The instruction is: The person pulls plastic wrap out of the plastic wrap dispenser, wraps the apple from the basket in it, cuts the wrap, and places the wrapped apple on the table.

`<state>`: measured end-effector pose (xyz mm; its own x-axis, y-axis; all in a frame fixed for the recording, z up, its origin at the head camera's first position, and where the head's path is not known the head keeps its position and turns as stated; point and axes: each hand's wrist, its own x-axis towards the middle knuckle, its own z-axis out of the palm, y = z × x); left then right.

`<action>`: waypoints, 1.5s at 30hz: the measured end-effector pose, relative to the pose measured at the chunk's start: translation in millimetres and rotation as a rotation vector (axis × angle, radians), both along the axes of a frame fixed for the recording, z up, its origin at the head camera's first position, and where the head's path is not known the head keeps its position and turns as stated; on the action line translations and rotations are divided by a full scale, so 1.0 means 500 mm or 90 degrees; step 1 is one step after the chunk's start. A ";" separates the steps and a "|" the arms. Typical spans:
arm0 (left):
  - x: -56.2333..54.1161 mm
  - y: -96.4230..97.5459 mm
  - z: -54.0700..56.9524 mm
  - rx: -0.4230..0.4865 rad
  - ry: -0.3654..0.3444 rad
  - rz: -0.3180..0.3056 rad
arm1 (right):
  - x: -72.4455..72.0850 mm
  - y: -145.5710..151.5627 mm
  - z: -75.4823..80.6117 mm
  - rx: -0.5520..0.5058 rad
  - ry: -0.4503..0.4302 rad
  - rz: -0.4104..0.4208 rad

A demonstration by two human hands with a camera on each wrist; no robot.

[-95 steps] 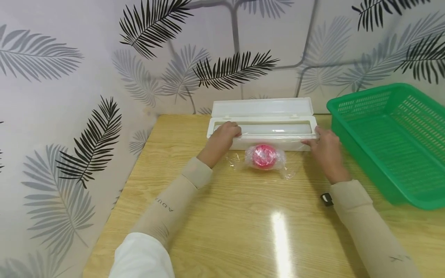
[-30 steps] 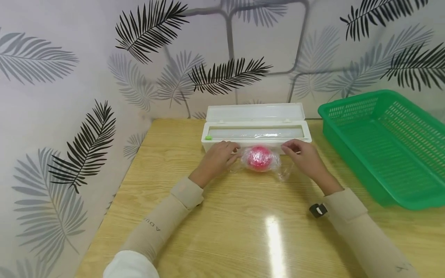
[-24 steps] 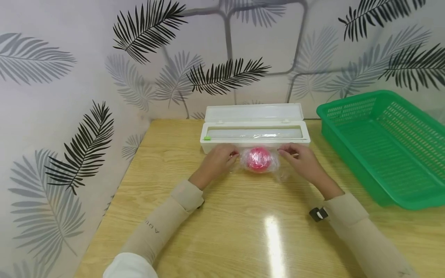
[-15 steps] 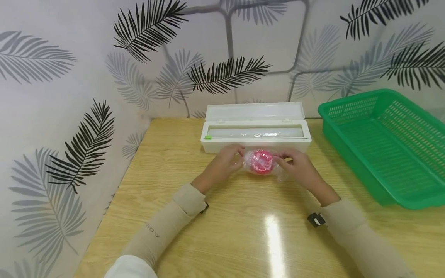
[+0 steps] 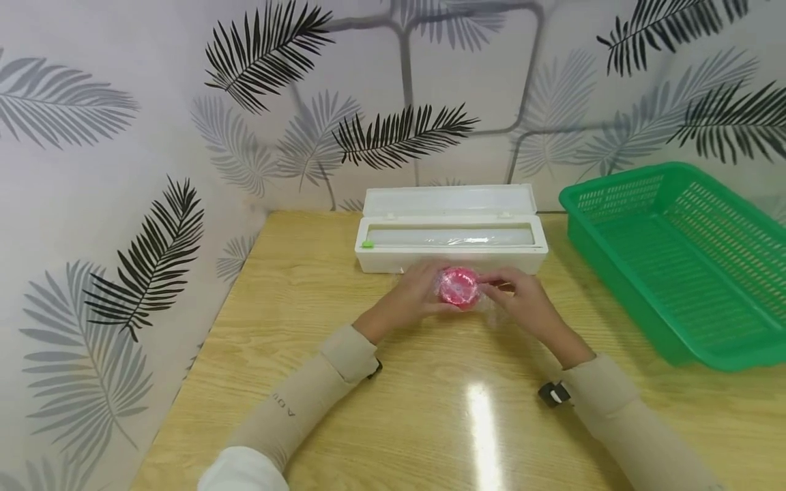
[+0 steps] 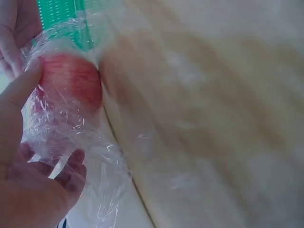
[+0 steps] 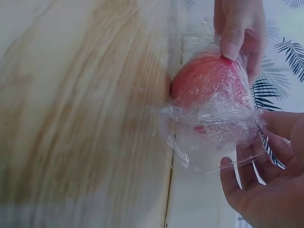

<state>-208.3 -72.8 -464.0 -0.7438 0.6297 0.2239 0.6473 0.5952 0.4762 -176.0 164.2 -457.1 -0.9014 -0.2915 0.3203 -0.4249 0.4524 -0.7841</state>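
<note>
A round, streaky pinkish-red thing (image 5: 459, 288), apple-like in the wrist views, is wrapped in clear cling film (image 7: 223, 121) just in front of the white cling film dispenser (image 5: 451, 262). My left hand (image 5: 413, 297) holds it from the left. In the right wrist view, the left thumb (image 7: 232, 45) presses on its top side. My right hand (image 5: 522, 300) is at its right side, with thumb and forefinger pinching the loose film there. The other right fingers (image 7: 230, 183) curl loosely below the film.
Behind the hands, the dispenser's lid (image 5: 450, 200) stands up, with the film roll (image 5: 451, 236) inside and a green slider (image 5: 367, 244) at left. A green plastic basket (image 5: 663, 300) stands at the right. Leaf-patterned wall covering (image 5: 362, 61) backs the wooden table (image 5: 399, 423).
Both hands have left the dispenser and come to the wrapped thing. My left hand has moved right and closed around it. My right hand has shifted left onto the film's end.
</note>
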 end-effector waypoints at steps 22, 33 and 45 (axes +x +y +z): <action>0.106 0.048 0.143 0.413 -0.026 0.008 | 0.064 -0.041 0.125 -0.303 -0.049 0.056; 0.177 0.110 0.235 0.576 -0.036 0.032 | 0.081 -0.097 0.187 -0.550 0.046 -0.022; 0.183 0.132 0.261 0.714 -0.023 0.118 | 0.081 -0.148 0.194 -0.451 0.197 -0.082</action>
<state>-116.5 -6.7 -333.5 -0.8218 -0.0332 0.5687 0.5691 -0.0936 0.8169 -135.4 90.2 -359.9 -0.7536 0.1774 0.6330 -0.6494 -0.0512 -0.7588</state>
